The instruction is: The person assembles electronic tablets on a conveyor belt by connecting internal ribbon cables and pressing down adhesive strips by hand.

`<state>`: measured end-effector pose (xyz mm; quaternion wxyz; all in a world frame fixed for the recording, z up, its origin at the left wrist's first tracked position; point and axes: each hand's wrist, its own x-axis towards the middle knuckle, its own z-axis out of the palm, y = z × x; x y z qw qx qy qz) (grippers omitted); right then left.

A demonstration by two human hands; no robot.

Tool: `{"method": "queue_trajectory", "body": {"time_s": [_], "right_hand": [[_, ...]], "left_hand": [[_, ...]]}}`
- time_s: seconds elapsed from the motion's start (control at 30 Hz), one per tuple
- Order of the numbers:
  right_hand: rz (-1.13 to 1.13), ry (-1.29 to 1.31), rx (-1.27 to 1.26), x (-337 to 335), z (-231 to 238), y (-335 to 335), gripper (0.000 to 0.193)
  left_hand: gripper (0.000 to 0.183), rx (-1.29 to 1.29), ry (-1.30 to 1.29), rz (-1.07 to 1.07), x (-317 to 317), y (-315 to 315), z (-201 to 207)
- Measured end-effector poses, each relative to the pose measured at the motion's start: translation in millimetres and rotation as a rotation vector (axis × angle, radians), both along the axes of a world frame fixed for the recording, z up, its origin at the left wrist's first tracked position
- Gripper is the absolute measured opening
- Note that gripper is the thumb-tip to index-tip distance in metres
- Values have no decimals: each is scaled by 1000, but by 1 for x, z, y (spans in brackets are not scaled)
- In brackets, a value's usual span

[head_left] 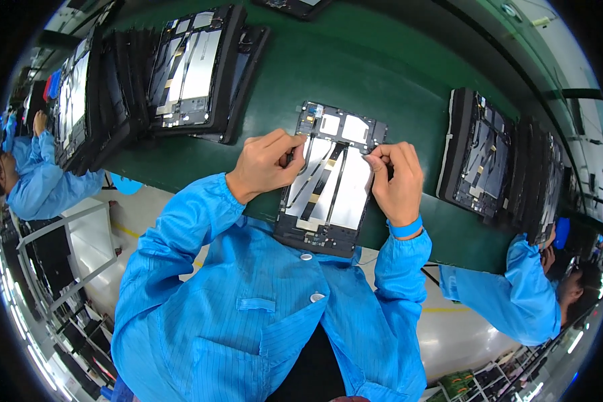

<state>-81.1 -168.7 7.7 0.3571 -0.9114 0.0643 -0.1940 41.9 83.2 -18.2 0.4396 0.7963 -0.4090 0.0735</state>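
An open black tablet chassis with silver metal plates and thin dark ribbon strips inside lies face down on the green matted surface, its near edge hanging just over the surface's front rim, close to the person's blue smock. Both hands work at the upper half of that chassis. The left hand has its fingers curled together, thumb and forefinger pinched on something small at the chassis's left edge; what it grips is too small to tell. The right hand is likewise closed, fingertips pressed together on the top of the right-hand silver plate, touching it. Judging by how things lie, the work seems to be mid-way: the plates and ribbons sit in place and look flat, while the fingers appear to be seating or peeling a small part near the top, so that step is not yet finished. Left of the chassis, well apart, a row of similar open black chassis leans stacked; right of it, another stack of the same black frames stands on edge. Beyond each stack a co-worker's blue sleeve shows.
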Motion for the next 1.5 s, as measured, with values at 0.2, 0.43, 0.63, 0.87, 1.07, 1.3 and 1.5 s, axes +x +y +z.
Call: {"method": "queue_trajectory", "body": {"time_s": [0.2,0.43,0.63,0.87,1.07,1.3,1.5], "right_hand": [[-6,-8,29,1,0,0,14],[-17,2,76,-1,-4,-5,14],[-63,20,160,-1,-1,-7,11],[-97,92,240,-2,-1,-12,11],[-78,85,236,0,-4,-14,12],[-83,88,245,-2,-3,-14,13],[-109,88,291,-3,-5,-15,13]], "left_hand": [[18,39,166,-6,3,-3,10],[28,329,-45,-118,21,-20,40],[72,348,78,-184,36,-46,36],[103,443,102,-189,27,-60,31],[83,294,25,-69,10,-43,24],[80,240,189,53,9,-31,30],[116,391,180,0,14,-38,29]]}}
